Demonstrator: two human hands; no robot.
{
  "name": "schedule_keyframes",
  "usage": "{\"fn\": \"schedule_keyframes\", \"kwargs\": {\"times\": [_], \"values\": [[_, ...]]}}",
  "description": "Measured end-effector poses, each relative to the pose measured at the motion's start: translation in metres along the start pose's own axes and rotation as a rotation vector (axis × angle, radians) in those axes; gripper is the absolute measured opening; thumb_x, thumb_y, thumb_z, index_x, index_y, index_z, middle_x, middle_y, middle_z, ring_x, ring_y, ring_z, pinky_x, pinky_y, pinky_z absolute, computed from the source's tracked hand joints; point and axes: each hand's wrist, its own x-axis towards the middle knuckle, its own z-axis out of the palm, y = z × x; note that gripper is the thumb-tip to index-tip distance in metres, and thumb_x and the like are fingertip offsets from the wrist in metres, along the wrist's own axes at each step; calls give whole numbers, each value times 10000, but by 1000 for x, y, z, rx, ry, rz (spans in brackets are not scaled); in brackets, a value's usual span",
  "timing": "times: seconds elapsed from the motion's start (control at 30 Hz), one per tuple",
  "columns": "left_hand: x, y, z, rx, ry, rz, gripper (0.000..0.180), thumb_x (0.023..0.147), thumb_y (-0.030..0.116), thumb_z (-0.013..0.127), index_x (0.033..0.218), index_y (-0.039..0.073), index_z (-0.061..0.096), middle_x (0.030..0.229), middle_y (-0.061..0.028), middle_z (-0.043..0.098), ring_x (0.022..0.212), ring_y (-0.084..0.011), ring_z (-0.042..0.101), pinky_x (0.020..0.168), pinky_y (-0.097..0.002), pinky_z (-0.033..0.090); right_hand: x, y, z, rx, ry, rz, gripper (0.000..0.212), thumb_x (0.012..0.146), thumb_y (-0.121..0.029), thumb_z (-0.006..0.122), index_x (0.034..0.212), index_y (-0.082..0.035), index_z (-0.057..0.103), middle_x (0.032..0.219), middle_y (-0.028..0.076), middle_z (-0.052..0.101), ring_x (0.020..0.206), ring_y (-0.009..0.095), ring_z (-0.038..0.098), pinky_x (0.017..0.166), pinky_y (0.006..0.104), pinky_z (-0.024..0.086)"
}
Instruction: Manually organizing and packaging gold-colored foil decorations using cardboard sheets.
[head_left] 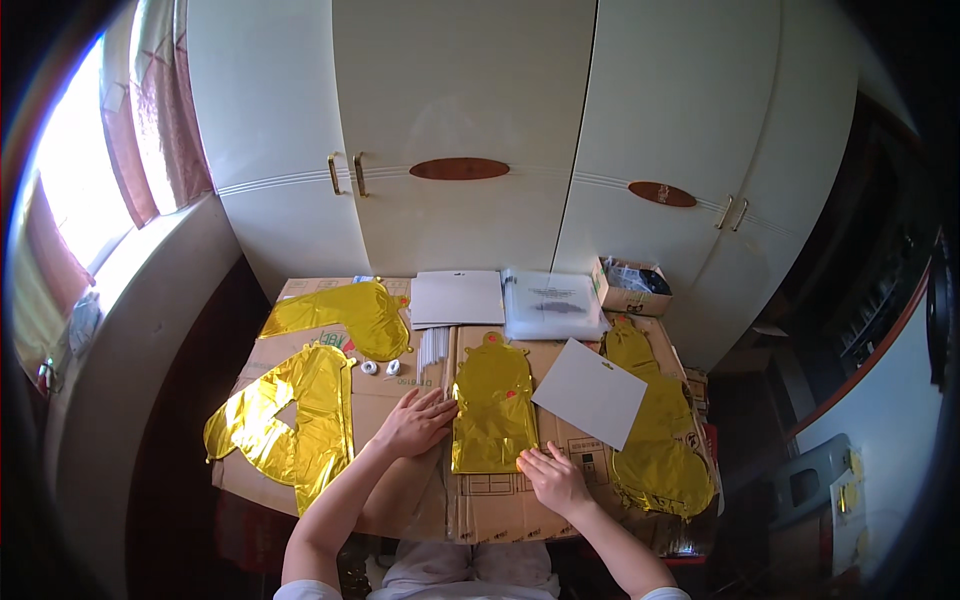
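Observation:
A flat gold foil balloon (pixel 494 415), folded into a narrow upright shape, lies in the middle of the cardboard-covered table. Small tabs and a red mark show at its top, and another red spot lies on its right side. My left hand (pixel 418 424) rests with stretched fingers along its left edge. At its lower right corner, my right hand (pixel 553 478) lies flat, fingertips touching the foil. Neither hand grips anything. A white card (pixel 590 393) with a small slot is just beyond my right hand, partly over more gold foil balloons (pixel 655 430).
To the left lie an A-shaped gold balloon (pixel 325 410) and another gold balloon (pixel 375 320). White straws (pixel 433 347) and two small white rolls (pixel 370 368) sit nearby. Along the back stand white cards (pixel 457 298), clear plastic bags (pixel 553 305) and a small box (pixel 632 298).

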Motion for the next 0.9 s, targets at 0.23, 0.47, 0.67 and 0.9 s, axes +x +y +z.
{"fn": "schedule_keyframes", "kwargs": {"times": [0.23,0.47,0.67,0.9], "values": [[3,1,-1,-59,22,14,523,987,412,439,1451,173,414,1505,-3,401,1424,-253,297,1140,-507,212,0,1,0,-5,-2,-3,224,896,-102,550,1059,-62,699,1098,110,702,1051,217,670,1019,453,455],[19,2,-2,-112,57,-11,433,956,352,492,1324,127,523,1419,-32,486,1402,-233,336,1105,-491,273,-1,1,0,-5,-1,-3,226,894,-105,547,1056,-62,698,1097,109,702,1049,220,670,1017,454,454],[27,2,3,-73,106,-53,487,905,391,540,1310,122,523,1366,-36,513,1350,-239,392,1086,-499,290,-2,2,2,3,6,0,214,885,-97,565,1044,-62,705,1097,104,703,1048,218,671,1013,461,461],[33,-4,-1,1,102,-26,575,837,449,595,1295,108,524,1413,-56,468,1343,-249,386,1093,-484,276,-2,2,2,-5,-4,-5,234,896,-101,537,1062,-63,696,1106,110,700,1061,214,666,1024,454,449]]}}
